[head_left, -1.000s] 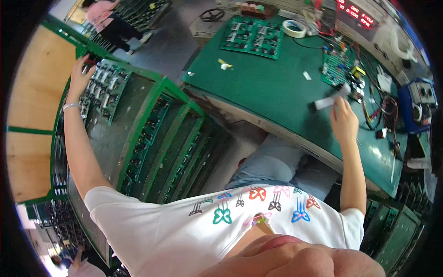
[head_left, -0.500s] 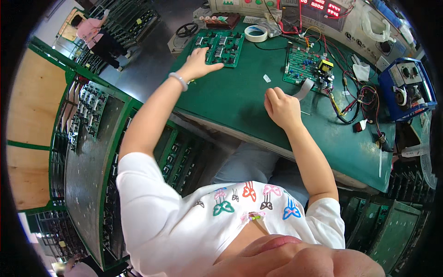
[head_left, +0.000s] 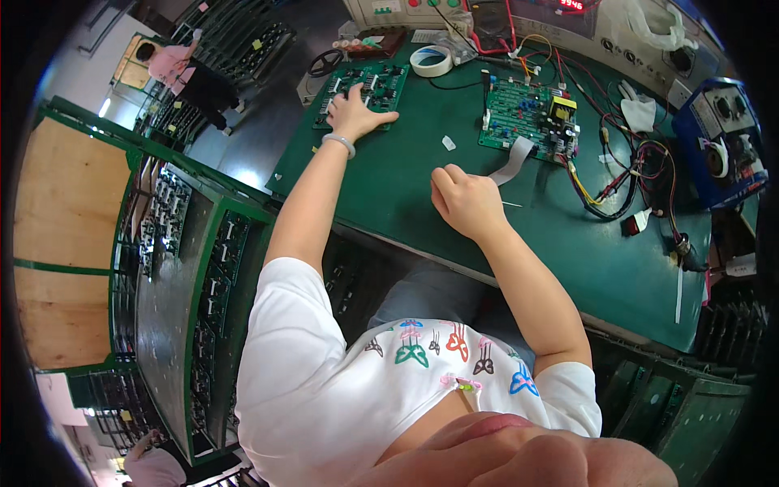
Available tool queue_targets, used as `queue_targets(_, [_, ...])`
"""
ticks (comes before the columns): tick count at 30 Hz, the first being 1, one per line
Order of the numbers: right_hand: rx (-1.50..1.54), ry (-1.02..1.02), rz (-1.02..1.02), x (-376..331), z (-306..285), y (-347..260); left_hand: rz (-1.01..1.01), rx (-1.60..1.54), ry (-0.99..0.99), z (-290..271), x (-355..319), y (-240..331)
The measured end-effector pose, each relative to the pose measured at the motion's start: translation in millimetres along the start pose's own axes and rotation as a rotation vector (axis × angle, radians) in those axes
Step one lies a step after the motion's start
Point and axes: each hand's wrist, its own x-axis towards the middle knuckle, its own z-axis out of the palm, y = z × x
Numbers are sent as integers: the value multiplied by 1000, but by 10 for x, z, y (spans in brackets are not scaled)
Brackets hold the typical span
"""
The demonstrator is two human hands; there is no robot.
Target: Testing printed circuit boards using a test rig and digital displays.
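Observation:
My left hand (head_left: 355, 118) reaches to the far left of the bench, its thumb and fingers spread over a green circuit board panel (head_left: 393, 84) with small digit displays. The fingertips seem to rest on the panel; whether they grip it I cannot make out. Nearer the middle, my right hand (head_left: 471, 201) is closed, with the end of a grey ribbon cable (head_left: 514, 160) in its curled fingers. This cable runs to a populated green circuit board (head_left: 511, 109) carrying a yellow transformer (head_left: 562, 107). My hand hides the cable's free end.
Behind the boards are a tape roll (head_left: 431, 61) and a test unit (head_left: 600, 28) with a red readout. Tangled wires (head_left: 629, 174) and a blue device (head_left: 718, 142) occupy the right. A metal rack cart (head_left: 174, 300) stands left; a person in pink (head_left: 174, 66) is beyond.
The view has shifted. My left hand has moved further over the panel. My right hand has gone a little left, drawing the ribbon cable outward from its board.

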Motion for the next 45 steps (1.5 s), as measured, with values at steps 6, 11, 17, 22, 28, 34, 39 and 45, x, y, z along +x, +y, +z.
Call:
queue_targets(6, [3,-8,15,-16,8,39,140,-1073,-194,-476,174,-394])
queue_targets(11, [8,5,-4,9,-38,-13,17,-1861,-525,-1123,-184,-945])
queue_targets(17, [-35,75,29,26,-103,43,169,-2175,-629,-1122,-1021,-1025])
queue_targets(22, [35,158,46,99,-145,7,309,-2363,-655,-850,-1638,-1165])
queue_targets(28, [520,124,381,292,-549,-407,398,-2491,-810,-445,-2157,-1123])
queue_targets(34, [785,-43,568,139,-536,-501,193,-2552,-802,-108,-2456,-1021])
queue_targets(39, [689,-41,680,25,-586,-416,-119,-2338,-906,40,-2452,-1211])
queue_targets(45, [386,-115,725,-145,-679,-399,-78,-1634,-876,27,-2545,-1309])
